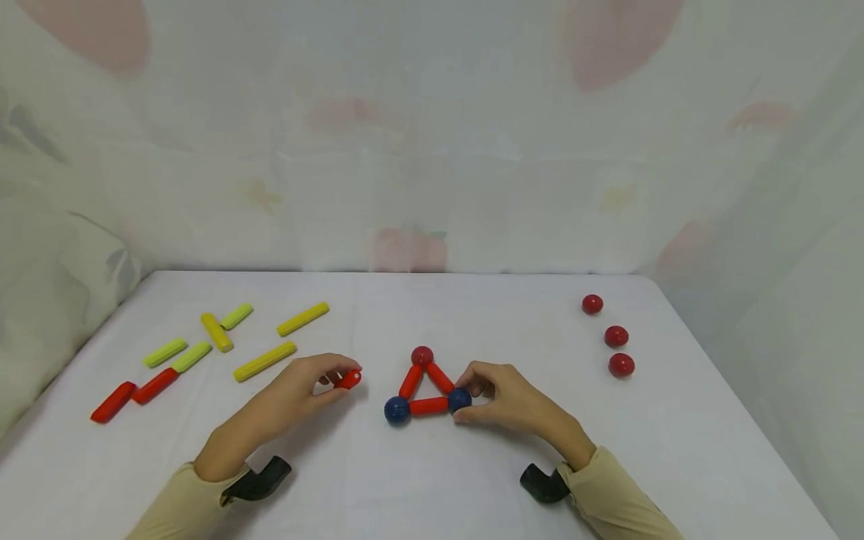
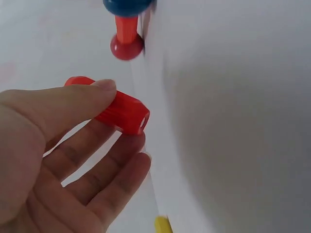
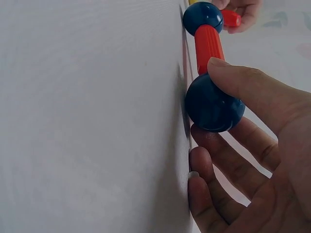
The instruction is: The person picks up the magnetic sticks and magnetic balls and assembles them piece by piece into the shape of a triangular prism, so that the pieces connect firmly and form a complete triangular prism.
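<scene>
My left hand pinches a short red rod between thumb and fingers, just above the table and left of a flat triangle. Three red rods join one red ball at the triangle's far corner to two blue balls at its near corners. The left blue ball stands free of both hands. Thumb and fingers of my right hand grip the right blue ball, which sits at the end of a red rod.
Left on the white table lie two loose red rods, several yellow rods and three shorter yellow-green rods. Toward the right edge are three red balls. A patterned cloth hangs behind the table.
</scene>
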Motion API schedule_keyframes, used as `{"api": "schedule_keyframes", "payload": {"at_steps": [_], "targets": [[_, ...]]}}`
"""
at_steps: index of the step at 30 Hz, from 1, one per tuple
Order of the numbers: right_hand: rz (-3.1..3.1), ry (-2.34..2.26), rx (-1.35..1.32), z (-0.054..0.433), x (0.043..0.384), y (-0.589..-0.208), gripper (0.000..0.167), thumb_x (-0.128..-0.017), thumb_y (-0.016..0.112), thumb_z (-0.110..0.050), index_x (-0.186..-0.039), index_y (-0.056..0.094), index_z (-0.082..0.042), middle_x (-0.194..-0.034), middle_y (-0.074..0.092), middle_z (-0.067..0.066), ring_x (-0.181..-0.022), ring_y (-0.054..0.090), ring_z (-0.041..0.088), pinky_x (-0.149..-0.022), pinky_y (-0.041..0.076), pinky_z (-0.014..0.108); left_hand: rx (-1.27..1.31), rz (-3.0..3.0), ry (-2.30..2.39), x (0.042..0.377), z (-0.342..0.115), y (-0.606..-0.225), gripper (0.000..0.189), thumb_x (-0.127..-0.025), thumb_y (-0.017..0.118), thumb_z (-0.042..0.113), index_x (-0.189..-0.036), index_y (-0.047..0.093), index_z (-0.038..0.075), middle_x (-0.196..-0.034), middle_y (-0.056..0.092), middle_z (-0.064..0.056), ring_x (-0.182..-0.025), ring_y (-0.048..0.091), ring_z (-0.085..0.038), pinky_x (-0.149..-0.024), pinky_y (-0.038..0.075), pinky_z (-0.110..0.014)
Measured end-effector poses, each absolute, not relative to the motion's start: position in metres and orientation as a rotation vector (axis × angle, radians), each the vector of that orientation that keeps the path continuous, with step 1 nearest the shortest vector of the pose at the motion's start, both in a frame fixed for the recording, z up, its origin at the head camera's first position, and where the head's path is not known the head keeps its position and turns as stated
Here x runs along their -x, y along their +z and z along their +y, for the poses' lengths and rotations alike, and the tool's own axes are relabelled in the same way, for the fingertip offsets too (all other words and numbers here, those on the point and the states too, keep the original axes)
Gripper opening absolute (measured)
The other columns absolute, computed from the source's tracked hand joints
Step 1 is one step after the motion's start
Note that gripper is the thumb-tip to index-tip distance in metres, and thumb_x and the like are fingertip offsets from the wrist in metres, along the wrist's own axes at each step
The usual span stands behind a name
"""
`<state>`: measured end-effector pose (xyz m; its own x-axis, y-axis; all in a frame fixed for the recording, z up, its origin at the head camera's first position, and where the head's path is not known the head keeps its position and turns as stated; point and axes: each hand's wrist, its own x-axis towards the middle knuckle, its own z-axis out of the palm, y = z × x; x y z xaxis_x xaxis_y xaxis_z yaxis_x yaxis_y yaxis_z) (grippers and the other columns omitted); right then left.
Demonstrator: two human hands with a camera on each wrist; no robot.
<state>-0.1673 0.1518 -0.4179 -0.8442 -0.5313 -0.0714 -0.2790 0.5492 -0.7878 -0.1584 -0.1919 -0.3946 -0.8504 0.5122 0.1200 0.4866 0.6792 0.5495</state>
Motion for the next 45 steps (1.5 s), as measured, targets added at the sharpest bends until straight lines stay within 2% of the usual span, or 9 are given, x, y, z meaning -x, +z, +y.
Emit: {"api": "schedule_keyframes", "payload": {"at_steps": [9,14,19,26,45], "targets": [[2.491,-1.183,0.66,0.152,0.169,-0.418,0.031,-0.079,0.084,-0.031,-0.103,0.067,-0.022,-0.091,0.063,-0.007,-0.087,0.056,0.015,-0.075,0.045,0.022,-0.974,2.732,1.07,0.159,-0.162,-0.393,0.03,-0.087,0.075,0.007,-0.115,0.065,0.01,-0.1,0.071,0.006,-0.089,0.065,-0.007,-0.081,0.057,-0.027],[2.48,-1.194,0.658,0.15,0.168,-0.417,0.031,-0.079,0.084,-0.03,-0.103,0.067,-0.021,-0.091,0.063,-0.007,-0.087,0.056,0.015,-0.075,0.046,0.022,-0.956,2.697,1.12,0.154,-0.151,-0.389,0.03,-0.088,0.075,0.012,-0.116,0.065,0.01,-0.099,0.073,0.006,-0.091,0.067,-0.009,-0.081,0.057,-0.029],[2.488,-1.188,0.658,0.149,0.167,-0.417,0.031,-0.079,0.084,-0.03,-0.103,0.067,-0.021,-0.091,0.063,-0.007,-0.087,0.056,0.015,-0.075,0.046,0.022,-0.899,2.677,1.155,0.151,-0.151,-0.391,0.028,-0.088,0.074,0.014,-0.115,0.066,0.012,-0.1,0.073,0.007,-0.093,0.07,-0.012,-0.081,0.058,-0.031],[2.496,-1.187,0.669,0.15,0.167,-0.417,0.031,-0.079,0.084,-0.031,-0.103,0.067,-0.021,-0.091,0.064,-0.008,-0.087,0.058,0.014,-0.076,0.047,0.023,-0.901,2.566,1.299,0.15,-0.148,-0.392,0.029,-0.088,0.075,0.012,-0.114,0.064,0.008,-0.102,0.072,0.0,-0.092,0.071,-0.011,-0.087,0.058,-0.03],[2.509,-1.18,0.656,0.15,0.168,-0.419,0.031,-0.078,0.084,-0.031,-0.103,0.067,-0.022,-0.091,0.065,-0.009,-0.086,0.058,0.013,-0.076,0.048,0.022,-0.934,2.617,1.207,0.148,-0.144,-0.396,0.031,-0.089,0.073,0.012,-0.118,0.064,0.01,-0.101,0.074,0.003,-0.091,0.071,-0.009,-0.083,0.058,-0.029]]}}
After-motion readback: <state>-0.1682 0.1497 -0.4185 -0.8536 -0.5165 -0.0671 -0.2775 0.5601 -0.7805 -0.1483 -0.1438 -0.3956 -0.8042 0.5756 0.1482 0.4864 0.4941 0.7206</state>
